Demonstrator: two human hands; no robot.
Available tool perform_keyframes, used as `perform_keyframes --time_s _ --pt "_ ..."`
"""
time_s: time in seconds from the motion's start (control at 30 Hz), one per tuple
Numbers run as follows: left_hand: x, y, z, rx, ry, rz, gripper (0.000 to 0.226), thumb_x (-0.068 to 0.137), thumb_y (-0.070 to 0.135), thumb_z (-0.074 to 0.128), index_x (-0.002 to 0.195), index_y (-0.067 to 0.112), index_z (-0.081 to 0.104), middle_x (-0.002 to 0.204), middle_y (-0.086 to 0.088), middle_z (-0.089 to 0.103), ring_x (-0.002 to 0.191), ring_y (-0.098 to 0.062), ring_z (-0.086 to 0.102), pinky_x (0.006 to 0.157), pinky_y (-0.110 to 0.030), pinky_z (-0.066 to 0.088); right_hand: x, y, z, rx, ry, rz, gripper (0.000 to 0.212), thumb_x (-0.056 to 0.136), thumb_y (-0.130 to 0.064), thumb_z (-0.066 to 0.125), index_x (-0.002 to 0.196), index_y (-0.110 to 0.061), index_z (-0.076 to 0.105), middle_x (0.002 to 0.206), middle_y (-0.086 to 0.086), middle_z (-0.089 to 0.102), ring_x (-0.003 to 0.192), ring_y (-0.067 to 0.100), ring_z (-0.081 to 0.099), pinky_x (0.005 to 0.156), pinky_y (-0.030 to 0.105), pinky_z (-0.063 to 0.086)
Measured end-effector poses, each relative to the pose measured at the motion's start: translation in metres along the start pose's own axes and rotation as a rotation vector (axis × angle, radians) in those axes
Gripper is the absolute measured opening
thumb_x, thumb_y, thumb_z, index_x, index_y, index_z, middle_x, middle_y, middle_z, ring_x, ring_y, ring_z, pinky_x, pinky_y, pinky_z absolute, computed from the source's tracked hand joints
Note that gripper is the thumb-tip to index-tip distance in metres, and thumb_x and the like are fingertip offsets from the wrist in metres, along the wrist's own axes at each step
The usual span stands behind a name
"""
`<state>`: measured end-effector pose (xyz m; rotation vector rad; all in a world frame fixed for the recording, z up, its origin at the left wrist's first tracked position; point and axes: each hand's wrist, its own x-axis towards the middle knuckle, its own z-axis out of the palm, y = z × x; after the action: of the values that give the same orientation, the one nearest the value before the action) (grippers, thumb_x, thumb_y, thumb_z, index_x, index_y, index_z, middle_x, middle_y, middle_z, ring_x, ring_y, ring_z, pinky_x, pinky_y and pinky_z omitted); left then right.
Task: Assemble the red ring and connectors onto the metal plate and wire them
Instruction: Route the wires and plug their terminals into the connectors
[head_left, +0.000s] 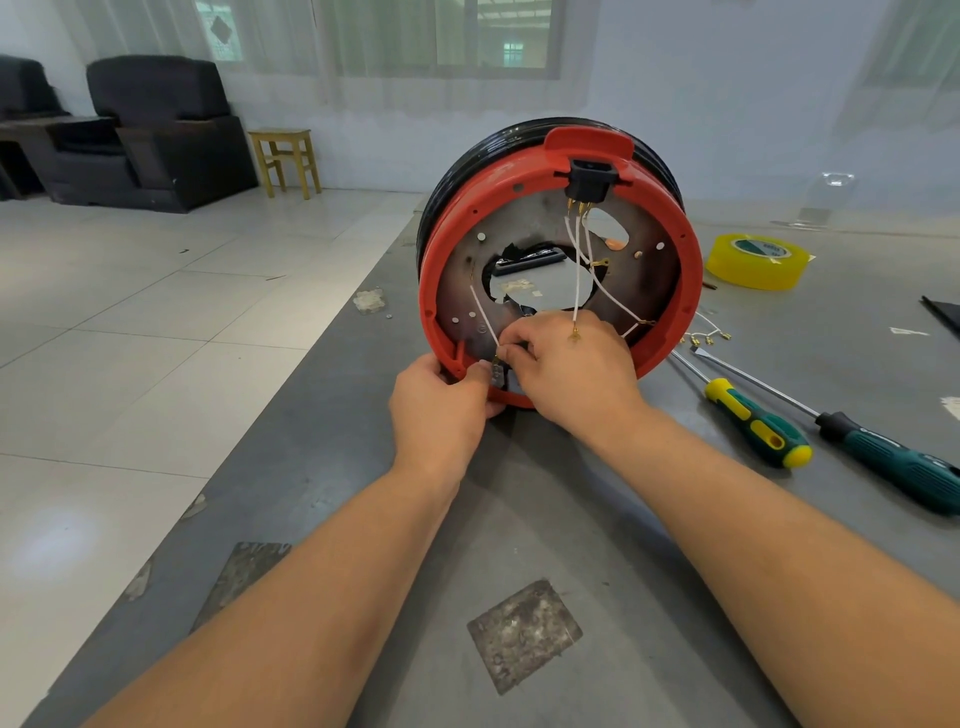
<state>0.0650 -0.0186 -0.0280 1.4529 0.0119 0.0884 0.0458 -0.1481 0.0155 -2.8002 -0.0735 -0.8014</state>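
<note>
The red ring (685, 270) stands on edge on the grey table, fitted round a metal plate (647, 283) with a large ragged hole. A black connector (589, 182) sits at the ring's top; white wires (577, 260) with brass terminals hang from it across the plate. My left hand (436, 410) grips the ring's lower rim and a small dark connector (497, 375) there. My right hand (566, 364) pinches the end of a white wire (483, 312) right at that lower connector. A black coil lies behind the ring.
Two screwdrivers (763, 426) (893, 457) lie on the table at the right. A yellow tape roll (756, 260) sits behind them, and loose terminals (706, 338) lie near the ring. The table's left edge drops to a tiled floor with a stool and armchairs.
</note>
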Motion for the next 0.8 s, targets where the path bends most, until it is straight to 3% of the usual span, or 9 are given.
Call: perform_keyframes --time_s 0.3,0.43,0.57,0.73,0.8 --pt "-0.002 0.0 -0.001 -0.026 -0.001 -0.007 0.005 0.096 0.005 0.07 0.096 0.008 0.074 0.092 -0.017 0.078 0.078 -0.03 0.079 0.081 -0.048 0.066 -0.002 -0.002 -0.002 0.059 -0.013 -0.003 0.016 0.098 -0.033 0.061 0.098 -0.027 0.076 0.093 0.0 0.072 0.089 0.025 0.065 0.078 0.037 0.054" --pt "0.001 0.002 -0.002 -0.046 0.0 -0.025 0.007 0.094 0.008 0.071 0.1 0.007 0.073 0.095 -0.016 0.078 0.08 -0.03 0.08 0.082 -0.048 0.065 -0.006 0.002 -0.003 0.161 -0.013 -0.087 0.016 0.1 -0.024 0.061 0.108 -0.017 0.072 0.101 0.003 0.066 0.093 0.026 0.064 0.082 0.042 0.054" --pt "0.002 0.002 -0.003 -0.075 -0.005 -0.043 0.007 0.094 0.009 0.071 0.101 0.009 0.072 0.096 -0.012 0.079 0.082 -0.024 0.08 0.08 -0.042 0.066 -0.019 0.018 -0.007 0.159 0.096 -0.188 0.028 0.098 -0.01 0.06 0.125 -0.008 0.068 0.109 0.009 0.061 0.089 0.026 0.064 0.076 0.035 0.054" --pt "0.003 0.003 -0.003 -0.089 -0.005 -0.053 0.008 0.094 0.009 0.071 0.102 0.011 0.071 0.098 -0.011 0.079 0.084 -0.023 0.08 0.08 -0.04 0.066 -0.026 0.03 -0.004 0.098 0.118 -0.19 0.03 0.093 -0.006 0.061 0.122 -0.006 0.07 0.111 0.01 0.063 0.101 0.027 0.062 0.089 0.033 0.052" --pt "0.003 0.003 -0.003 -0.093 -0.005 -0.056 0.009 0.093 0.009 0.071 0.102 0.009 0.071 0.097 -0.013 0.079 0.083 -0.024 0.08 0.079 -0.039 0.066 -0.025 0.027 -0.001 0.072 0.102 -0.215 0.027 0.093 -0.007 0.062 0.118 -0.006 0.071 0.109 0.009 0.065 0.101 0.029 0.061 0.089 0.041 0.052"
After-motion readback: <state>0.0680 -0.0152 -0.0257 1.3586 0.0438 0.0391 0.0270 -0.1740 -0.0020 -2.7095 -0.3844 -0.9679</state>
